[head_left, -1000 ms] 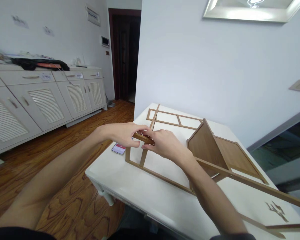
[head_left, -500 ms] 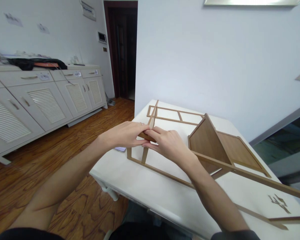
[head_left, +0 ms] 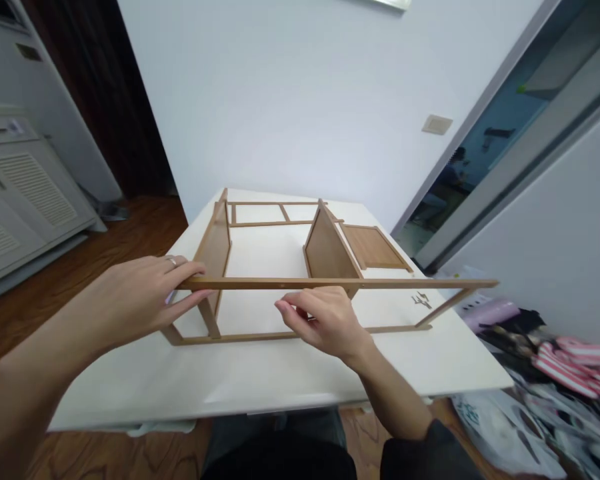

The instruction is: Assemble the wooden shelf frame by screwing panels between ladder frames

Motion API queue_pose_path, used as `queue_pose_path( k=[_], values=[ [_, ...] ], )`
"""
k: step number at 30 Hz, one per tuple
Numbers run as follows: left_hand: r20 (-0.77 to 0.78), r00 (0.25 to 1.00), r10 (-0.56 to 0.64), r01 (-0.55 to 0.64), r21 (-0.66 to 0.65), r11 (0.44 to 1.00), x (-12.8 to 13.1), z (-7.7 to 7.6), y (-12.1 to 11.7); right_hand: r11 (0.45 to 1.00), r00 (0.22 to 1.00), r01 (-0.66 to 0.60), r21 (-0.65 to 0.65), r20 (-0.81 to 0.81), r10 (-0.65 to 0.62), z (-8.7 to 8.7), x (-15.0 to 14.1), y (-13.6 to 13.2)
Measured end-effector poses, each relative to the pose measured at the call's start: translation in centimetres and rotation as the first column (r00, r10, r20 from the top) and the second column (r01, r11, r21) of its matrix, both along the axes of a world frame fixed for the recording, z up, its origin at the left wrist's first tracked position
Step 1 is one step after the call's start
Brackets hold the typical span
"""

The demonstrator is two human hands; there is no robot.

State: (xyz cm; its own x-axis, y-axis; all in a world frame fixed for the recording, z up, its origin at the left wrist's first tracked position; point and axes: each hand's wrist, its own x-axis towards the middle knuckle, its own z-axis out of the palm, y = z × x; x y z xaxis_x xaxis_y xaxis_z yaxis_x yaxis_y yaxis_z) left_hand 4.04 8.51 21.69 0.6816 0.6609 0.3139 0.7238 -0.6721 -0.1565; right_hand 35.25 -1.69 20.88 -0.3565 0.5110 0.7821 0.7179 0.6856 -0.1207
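Observation:
A wooden shelf frame [head_left: 330, 283] made of thin brown bars lies on its side on the white table [head_left: 260, 380]. My left hand [head_left: 145, 297] grips the left end of the frame's upper front bar, fingers closed round it. My right hand [head_left: 325, 320] sits just under the middle of that bar, fingertips pinched against it. Two brown panels stand inside the frame: a left panel [head_left: 214, 252] and a middle panel [head_left: 327, 255]. A third panel [head_left: 373, 247] lies flat behind at the right.
White louvred cabinets [head_left: 25, 200] stand at the left on a wooden floor [head_left: 105, 233]. Small dark hardware pieces [head_left: 421, 300] lie on the table at the right. Bags and striped cloth [head_left: 555, 373] are piled on the floor at the right. A dark doorway opens at the back left.
The view has swung to the right and the frame now runs across in front of me. My hands have come apart: the left one at the bar's left end, the right one at its middle.

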Motion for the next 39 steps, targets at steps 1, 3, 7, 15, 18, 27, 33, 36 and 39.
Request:
queue_pose_path(
  k=[1, 3, 7, 15, 18, 27, 33, 36, 39],
  values=[
    [0.001, 1.000, 0.001, -0.001, 0.006, 1.000, 0.0, -0.3, -0.1, 1.000, 1.000, 0.013, -0.024, -0.011, -0.013, -0.3, 0.6, -0.5],
    [0.021, 1.000, 0.005, -0.005, 0.009, 1.000, 0.0, -0.7, -0.2, 0.997, 0.998, 0.053, -0.054, -0.039, -0.055, -0.8, 1.4, -1.1],
    [0.061, 0.997, 0.036, -0.035, -0.015, 0.999, 0.2, -0.9, -0.3, 0.996, 0.995, 0.072, -0.056, -0.066, -0.075, -0.6, 1.6, -0.5],
    [0.123, 0.987, 0.102, -0.093, -0.082, 0.992, 0.8, 0.3, -1.2, 0.990, 0.998, -0.011, -0.143, -0.061, 0.002, 0.1, -0.1, -0.3],
    [0.110, 0.987, 0.121, -0.090, -0.253, 0.963, 1.2, 2.3, -1.2, 0.977, 0.997, -0.058, -0.206, -0.061, 0.046, 0.0, -0.1, -0.7],
    [-0.079, 0.986, 0.148, -0.168, -0.514, 0.841, 5.1, 7.9, 3.3, 0.963, 0.988, -0.151, -0.223, -0.072, 0.138, 0.2, -0.1, -1.1],
    [-0.097, 0.978, 0.185, -0.208, -0.533, 0.820, 7.5, 6.5, 5.7, 0.960, 0.986, -0.165, -0.226, -0.034, 0.162, 0.1, 1.0, -2.1],
    [-0.035, 0.968, 0.247, -0.239, -0.405, 0.883, 8.2, 5.9, 5.4, 0.969, 0.990, -0.136, -0.206, -0.049, 0.129, 0.0, 2.0, -2.6],
    [0.032, 0.953, 0.302, -0.283, -0.270, 0.920, 9.1, 6.5, 4.4, 0.986, 0.993, -0.096, -0.136, -0.078, 0.086, 0.1, 2.9, -2.9]
  ],
)
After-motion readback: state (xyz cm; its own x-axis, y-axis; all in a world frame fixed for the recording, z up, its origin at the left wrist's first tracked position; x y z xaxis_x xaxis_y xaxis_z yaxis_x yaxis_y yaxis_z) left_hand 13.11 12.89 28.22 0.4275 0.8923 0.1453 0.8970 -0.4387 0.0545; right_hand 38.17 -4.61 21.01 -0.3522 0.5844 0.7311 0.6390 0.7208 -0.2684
